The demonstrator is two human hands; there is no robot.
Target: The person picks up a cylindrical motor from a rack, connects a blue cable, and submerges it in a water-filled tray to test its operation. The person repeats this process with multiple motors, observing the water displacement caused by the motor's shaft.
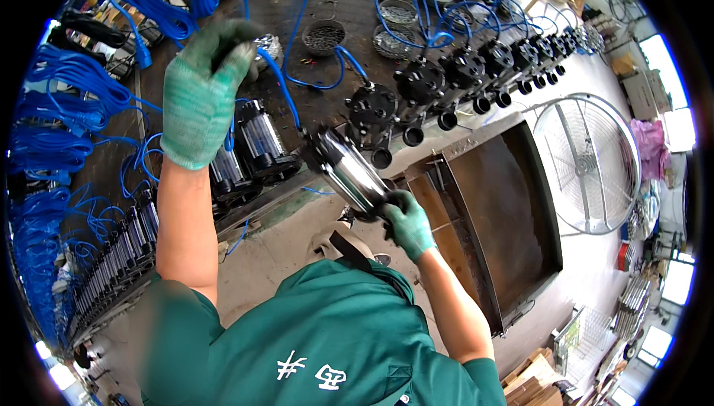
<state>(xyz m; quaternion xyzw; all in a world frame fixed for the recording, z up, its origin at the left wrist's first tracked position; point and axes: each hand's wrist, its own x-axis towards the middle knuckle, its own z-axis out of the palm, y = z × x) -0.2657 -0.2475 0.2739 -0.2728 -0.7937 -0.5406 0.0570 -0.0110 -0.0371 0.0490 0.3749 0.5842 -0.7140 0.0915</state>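
Observation:
My right hand (407, 224), in a green glove, grips the black lower end of a submersible pump (352, 172). The pump's shiny metal cylinder is tilted, its black top up and to the left. A blue cable (280, 82) rises from that top to my left hand (204, 90). The left hand's gloved fingers are curled about the cable, their grip partly hidden. Standing pumps (260, 138) lie just below and right of the left hand on the dark workbench (256, 8).
More black-topped pumps (424, 82) line the bench edge toward the right. Bowls of small parts (324, 37) stand behind them. Coiled blue cables (71, 79) fill the left side. A brown-stained metal basin (502, 209) and a large round fan (587, 164) are at the right.

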